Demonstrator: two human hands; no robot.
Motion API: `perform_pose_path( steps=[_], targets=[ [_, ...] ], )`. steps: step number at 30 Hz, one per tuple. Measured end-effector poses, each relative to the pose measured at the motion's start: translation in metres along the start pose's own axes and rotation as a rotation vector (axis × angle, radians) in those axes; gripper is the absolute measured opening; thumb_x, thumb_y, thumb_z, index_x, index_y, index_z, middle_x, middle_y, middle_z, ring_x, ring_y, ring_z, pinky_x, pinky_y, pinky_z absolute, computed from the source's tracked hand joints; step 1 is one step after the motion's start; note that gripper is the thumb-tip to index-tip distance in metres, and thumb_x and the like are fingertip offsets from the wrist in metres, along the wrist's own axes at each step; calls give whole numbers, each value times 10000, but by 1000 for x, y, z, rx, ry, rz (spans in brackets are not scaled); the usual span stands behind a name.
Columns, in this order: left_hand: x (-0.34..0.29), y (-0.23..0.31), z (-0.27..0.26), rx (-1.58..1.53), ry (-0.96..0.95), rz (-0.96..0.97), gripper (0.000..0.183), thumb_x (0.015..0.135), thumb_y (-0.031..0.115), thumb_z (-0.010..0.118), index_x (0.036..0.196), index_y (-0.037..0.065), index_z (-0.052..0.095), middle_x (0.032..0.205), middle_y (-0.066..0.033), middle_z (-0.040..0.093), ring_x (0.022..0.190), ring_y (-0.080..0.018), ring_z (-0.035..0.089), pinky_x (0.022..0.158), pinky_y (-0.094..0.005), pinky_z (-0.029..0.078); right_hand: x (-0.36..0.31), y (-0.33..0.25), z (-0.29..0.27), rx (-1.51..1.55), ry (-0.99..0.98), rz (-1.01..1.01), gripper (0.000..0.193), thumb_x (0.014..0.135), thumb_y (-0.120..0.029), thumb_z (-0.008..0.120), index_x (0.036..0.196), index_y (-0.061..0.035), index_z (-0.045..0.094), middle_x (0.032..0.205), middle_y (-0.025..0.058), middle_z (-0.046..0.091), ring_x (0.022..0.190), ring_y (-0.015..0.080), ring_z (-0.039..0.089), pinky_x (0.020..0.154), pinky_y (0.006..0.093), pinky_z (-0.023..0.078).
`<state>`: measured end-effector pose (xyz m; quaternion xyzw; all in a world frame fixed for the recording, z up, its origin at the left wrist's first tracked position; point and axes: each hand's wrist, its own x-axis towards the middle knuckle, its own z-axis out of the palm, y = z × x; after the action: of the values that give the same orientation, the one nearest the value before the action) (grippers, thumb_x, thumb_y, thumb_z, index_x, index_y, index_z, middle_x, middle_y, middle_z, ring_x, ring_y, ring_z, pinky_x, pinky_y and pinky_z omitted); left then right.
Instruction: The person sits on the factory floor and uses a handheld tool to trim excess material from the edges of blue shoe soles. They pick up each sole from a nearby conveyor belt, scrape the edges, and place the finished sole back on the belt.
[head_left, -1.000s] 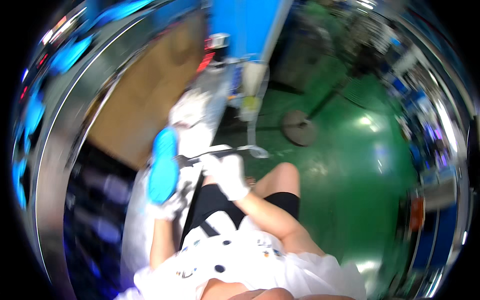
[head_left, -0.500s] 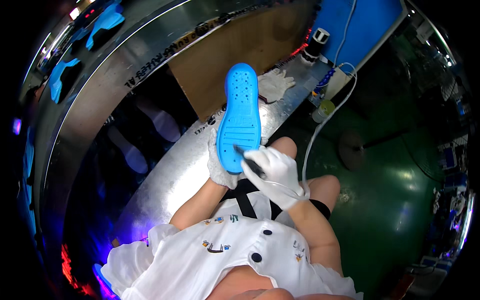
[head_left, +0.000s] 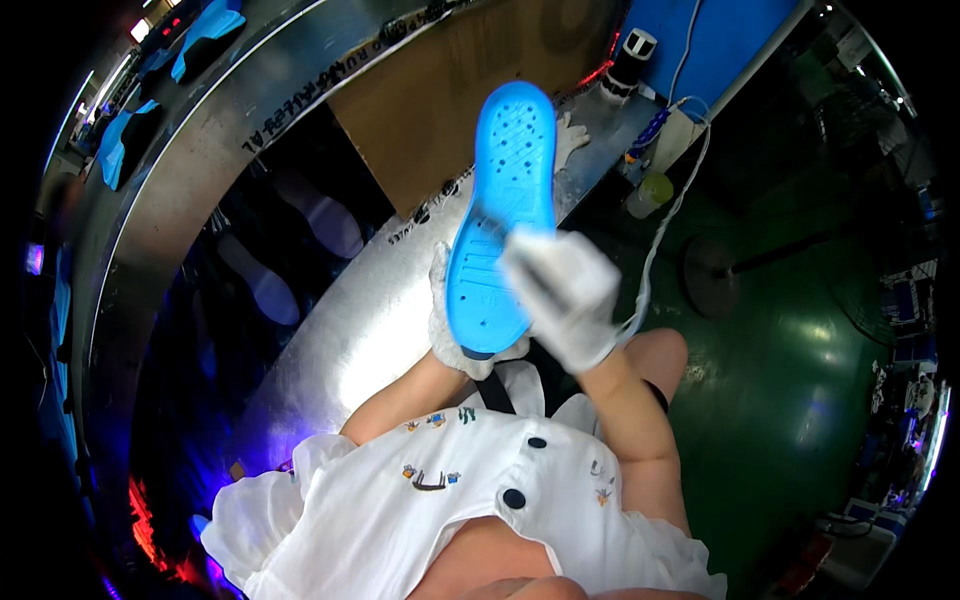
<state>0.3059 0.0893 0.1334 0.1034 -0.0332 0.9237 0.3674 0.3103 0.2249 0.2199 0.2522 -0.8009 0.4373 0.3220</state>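
A bright blue shoe sole [head_left: 508, 190] is held up in front of me, its round perforated end pointing away and its ribbed end toward me. My gloved left hand [head_left: 440, 318] grips it from underneath around the near end, with most of the fingers hidden behind it. Over the right edge of the sole is my gloved right hand [head_left: 578, 300], blurred by motion and closed on a dark pen-shaped tool [head_left: 492, 224]. The tool's tip lies over the middle of the sole; whether it touches the surface, I cannot tell.
A white cord [head_left: 650, 270] runs from beside my right wrist up to the bench end. The metal bench [head_left: 370, 325] carries a cardboard sheet [head_left: 430, 110], a white glove [head_left: 570, 140] and a black-and-white cylinder [head_left: 628, 65]. Pale soles [head_left: 258, 280] lie in the dark recess at left.
The sole has moved up and slightly right with my left hand. My right hand and the tool have shifted up along the sole, from its near end to its middle.
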Motion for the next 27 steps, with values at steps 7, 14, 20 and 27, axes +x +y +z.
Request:
perform_pose_path(
  steps=[7, 14, 20, 27],
  targets=[
    [0, 16, -32, 179, 58, 168, 1035, 818, 834, 372, 1463, 25, 346, 1367, -311, 456, 1127, -416, 569, 915, -522, 514, -12, 0, 9, 181, -9, 61, 175, 798, -14, 709, 969, -37, 681, 861, 84, 681, 706, 238, 661, 665, 319, 539],
    [4, 29, -38, 133, -36, 159, 879, 901, 712, 413, 1403, -10, 419, 1241, -323, 548, 1051, -410, 611, 873, -498, 539, -34, -13, 13, 265, -99, 174, 164, 774, -25, 741, 929, -18, 688, 863, 122, 687, 700, 265, 656, 680, 327, 529],
    [9, 30, 1, -54, -85, -1, 1072, 814, 810, 445, 1491, -6, 284, 1277, -414, 471, 1055, -451, 597, 857, -538, 546, -40, -37, 8, 5, -177, -46, 227, 735, -15, 763, 948, -73, 708, 792, 73, 663, 638, 231, 611, 607, 314, 511],
    [0, 35, 22, 319, 176, 143, 978, 852, 788, 405, 1502, 65, 301, 1257, -418, 487, 995, -490, 628, 673, -479, 607, -36, -34, 1, 20, -194, -68, 265, 720, -19, 789, 966, -55, 699, 839, 115, 674, 719, 239, 643, 697, 317, 535]
  ],
)
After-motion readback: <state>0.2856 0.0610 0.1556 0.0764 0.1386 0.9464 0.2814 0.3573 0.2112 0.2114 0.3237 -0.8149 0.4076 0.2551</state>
